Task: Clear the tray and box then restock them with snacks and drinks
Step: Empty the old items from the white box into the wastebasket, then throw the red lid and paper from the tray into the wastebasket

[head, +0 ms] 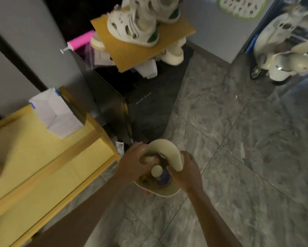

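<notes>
Above a grey tiled floor, both hands hold a cream tray (164,150) tilted up. The left hand (134,160) curls around its left rim; the right hand (184,172) clasps its right edge. A bottle (160,174) and blurred snacks sit inside.

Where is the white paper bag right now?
In the head view, the white paper bag sits on the left, at the far end of the yellow table, beside the dark cabinet.
</notes>
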The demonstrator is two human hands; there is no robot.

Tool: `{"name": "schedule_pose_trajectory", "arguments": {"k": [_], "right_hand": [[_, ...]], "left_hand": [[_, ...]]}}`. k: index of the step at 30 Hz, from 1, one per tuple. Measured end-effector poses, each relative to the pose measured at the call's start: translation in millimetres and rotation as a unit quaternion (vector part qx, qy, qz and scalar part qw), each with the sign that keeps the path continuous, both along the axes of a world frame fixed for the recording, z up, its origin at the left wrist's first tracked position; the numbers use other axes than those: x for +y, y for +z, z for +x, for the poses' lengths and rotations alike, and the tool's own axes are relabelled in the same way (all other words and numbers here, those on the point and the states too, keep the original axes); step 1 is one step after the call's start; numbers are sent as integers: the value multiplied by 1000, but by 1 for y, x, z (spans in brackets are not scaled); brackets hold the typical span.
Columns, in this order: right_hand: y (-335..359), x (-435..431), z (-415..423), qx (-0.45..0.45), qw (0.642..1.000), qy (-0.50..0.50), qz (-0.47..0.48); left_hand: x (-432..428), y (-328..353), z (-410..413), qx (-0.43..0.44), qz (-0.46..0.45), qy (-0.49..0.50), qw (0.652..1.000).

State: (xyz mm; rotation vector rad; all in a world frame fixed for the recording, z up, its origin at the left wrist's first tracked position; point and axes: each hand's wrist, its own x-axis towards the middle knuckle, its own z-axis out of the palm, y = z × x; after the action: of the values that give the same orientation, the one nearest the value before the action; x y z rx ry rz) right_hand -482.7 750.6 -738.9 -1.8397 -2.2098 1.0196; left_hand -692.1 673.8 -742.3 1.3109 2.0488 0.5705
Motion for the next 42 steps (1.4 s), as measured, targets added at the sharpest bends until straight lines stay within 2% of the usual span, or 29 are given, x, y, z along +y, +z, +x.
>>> {"name": "schedule_pose_trajectory", "arguments": {"k": [5,15,21,26,31,37,42], "right_hand": [[145,24,1,4,997,8,77],[464,25,15,65,983,59,161],[591,8,10,73,960,139,232],[630,0,-26,91,945,217,227],[632,-24,-87,102,930,283,213],[599,-64,-175,79,914,358,173],[554,-89,-229,21,900,412,140]], "left_hand": [[12,135,-15,72,55,-17,996],[-9,453,-41,126,180,8,976],[-59,583,-53,170,212,57,961],[-116,630,-74,212,224,122,943],[-184,635,-102,236,198,222,925],[-265,603,-139,232,160,318,905],[-287,551,-167,176,123,377,901]]}}
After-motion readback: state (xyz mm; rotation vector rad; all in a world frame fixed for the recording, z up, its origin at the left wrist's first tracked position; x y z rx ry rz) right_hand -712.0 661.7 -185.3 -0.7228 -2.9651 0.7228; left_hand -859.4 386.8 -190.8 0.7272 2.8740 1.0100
